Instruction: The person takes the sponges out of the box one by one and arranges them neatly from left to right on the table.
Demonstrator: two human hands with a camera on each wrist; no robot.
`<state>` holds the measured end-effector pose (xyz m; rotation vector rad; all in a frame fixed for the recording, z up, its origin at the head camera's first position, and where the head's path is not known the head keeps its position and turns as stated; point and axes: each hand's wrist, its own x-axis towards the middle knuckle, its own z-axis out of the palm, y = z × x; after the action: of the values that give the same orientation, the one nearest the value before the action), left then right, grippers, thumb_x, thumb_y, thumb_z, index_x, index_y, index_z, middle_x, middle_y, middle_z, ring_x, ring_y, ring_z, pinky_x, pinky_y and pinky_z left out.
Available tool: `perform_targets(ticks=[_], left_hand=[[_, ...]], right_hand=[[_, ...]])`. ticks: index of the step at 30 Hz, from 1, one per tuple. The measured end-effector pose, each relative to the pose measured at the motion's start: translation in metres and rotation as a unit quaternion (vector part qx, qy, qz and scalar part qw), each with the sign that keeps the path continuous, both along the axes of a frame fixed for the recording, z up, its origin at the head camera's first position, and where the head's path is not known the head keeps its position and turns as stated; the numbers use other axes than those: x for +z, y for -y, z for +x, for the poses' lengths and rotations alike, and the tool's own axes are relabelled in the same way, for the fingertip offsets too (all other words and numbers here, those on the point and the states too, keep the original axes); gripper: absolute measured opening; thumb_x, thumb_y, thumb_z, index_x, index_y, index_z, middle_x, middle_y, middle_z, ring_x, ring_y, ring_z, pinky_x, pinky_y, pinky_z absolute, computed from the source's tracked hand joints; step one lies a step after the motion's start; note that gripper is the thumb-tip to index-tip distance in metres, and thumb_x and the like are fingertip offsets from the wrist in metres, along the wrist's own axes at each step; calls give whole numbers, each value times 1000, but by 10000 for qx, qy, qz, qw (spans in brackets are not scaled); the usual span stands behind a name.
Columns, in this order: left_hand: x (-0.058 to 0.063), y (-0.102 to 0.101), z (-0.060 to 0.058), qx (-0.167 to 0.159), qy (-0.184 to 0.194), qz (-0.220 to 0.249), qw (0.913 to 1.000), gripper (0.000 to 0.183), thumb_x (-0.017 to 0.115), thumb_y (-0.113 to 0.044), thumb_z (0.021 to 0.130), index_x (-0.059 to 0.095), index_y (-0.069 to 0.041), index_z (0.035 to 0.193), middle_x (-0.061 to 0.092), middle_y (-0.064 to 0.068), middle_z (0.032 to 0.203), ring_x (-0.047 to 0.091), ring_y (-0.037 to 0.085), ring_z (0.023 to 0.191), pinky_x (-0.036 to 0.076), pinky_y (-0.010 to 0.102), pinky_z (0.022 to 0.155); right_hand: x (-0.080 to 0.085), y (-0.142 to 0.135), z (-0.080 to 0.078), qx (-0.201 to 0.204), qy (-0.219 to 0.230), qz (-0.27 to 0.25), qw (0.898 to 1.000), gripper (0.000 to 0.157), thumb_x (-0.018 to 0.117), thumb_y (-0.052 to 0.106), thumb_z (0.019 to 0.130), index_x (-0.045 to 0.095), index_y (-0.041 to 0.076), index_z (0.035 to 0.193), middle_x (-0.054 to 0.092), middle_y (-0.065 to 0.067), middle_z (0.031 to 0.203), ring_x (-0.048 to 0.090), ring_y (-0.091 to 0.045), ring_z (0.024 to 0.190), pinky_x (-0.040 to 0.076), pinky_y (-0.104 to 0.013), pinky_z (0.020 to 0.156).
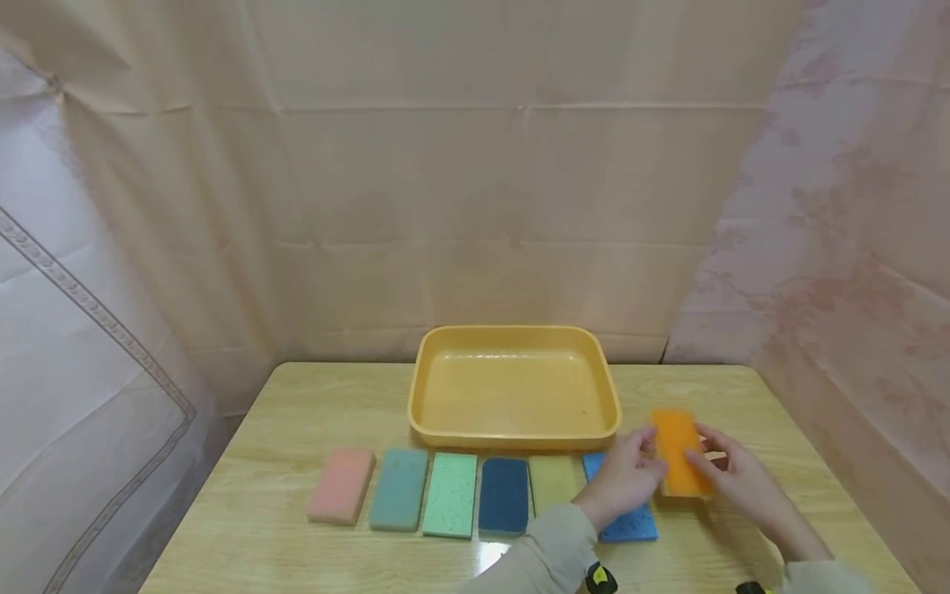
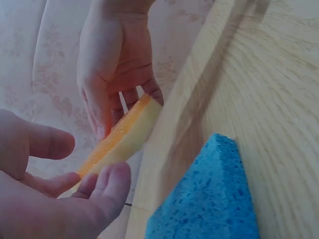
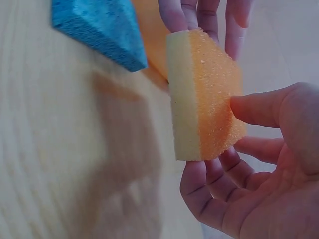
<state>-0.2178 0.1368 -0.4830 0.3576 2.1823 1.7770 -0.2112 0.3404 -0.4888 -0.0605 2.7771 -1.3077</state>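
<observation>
An orange sponge with a cream underside [image 1: 677, 454] is held above the table's right part, its shadow on the wood. My right hand [image 1: 742, 474] grips it, the thumb on the orange face [image 3: 219, 94] and the fingers underneath at the cream side. At the sponge's opposite edge is my left hand [image 1: 619, 478]; its fingertips touch that edge while the thumb stands apart in the left wrist view. A speckled blue sponge [image 2: 209, 194] lies on the table below my left hand, partly covered by it in the head view.
Left of the blue sponge, a row holds pale yellow [image 1: 552, 483], navy [image 1: 505, 497], speckled mint [image 1: 451, 495], teal [image 1: 401, 489] and pink [image 1: 343, 487] sponges. Behind the row stands a yellow tray [image 1: 514, 440]. Cloth [image 1: 482, 181] hangs behind the wooden table [image 1: 312, 412].
</observation>
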Motion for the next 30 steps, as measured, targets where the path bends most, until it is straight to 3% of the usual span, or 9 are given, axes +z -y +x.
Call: perform_targets(ticks=[5, 11, 16, 23, 27, 30], left_hand=[[-7, 0, 3, -80, 255, -514, 9983, 46, 67, -18, 96, 57, -16, 141, 61, -7, 118, 60, 3, 98, 53, 26, 83], [-15, 1, 4, -345, 104, -1005, 9943, 50, 66, -19, 97, 55, -12, 145, 63, -5, 125, 57, 4, 110, 49, 30, 98], [-21, 1, 5, -358, 194, -1016, 9940, 50, 66, -19, 97, 55, -12, 145, 63, -5, 127, 56, 5, 115, 47, 32, 101], [-24, -3, 2, 52, 796, -726, 9942, 46, 65, -11, 95, 59, -10, 141, 65, -4, 115, 59, 6, 105, 48, 33, 99], [-23, -3, 1, 118, 878, -918, 9918, 44, 65, -12, 95, 61, -10, 139, 63, -6, 109, 56, 6, 98, 48, 34, 98], [-25, -3, 0, 57, 876, -1144, 9896, 43, 65, -13, 95, 62, -10, 138, 65, -5, 113, 57, 7, 102, 47, 36, 101]], right_hand=[[-10, -1, 3, 10, 227, 19, 9997, 65, 59, 25, 105, 32, -17, 147, 55, -27, 120, 66, -29, 93, 54, -27, 66], [-18, -3, 2, 42, 703, -9, 9975, 72, 59, 32, 105, 28, -15, 149, 54, -23, 121, 64, -30, 100, 54, -28, 68], [-21, -2, 1, 123, 725, 148, 9972, 75, 62, 33, 103, 29, -16, 149, 55, -24, 122, 63, -35, 105, 54, -31, 72], [-26, -1, -4, 244, 745, 190, 9967, 75, 67, 29, 100, 31, -18, 146, 59, -18, 115, 59, -23, 94, 51, -28, 69], [-31, -1, -6, 223, 784, 451, 9957, 78, 68, 34, 99, 34, -20, 144, 63, -22, 115, 61, -25, 97, 53, -36, 80], [-35, -1, -9, 173, 943, 564, 9938, 83, 69, 41, 97, 35, -19, 144, 60, -31, 123, 60, -32, 104, 51, -50, 90]])
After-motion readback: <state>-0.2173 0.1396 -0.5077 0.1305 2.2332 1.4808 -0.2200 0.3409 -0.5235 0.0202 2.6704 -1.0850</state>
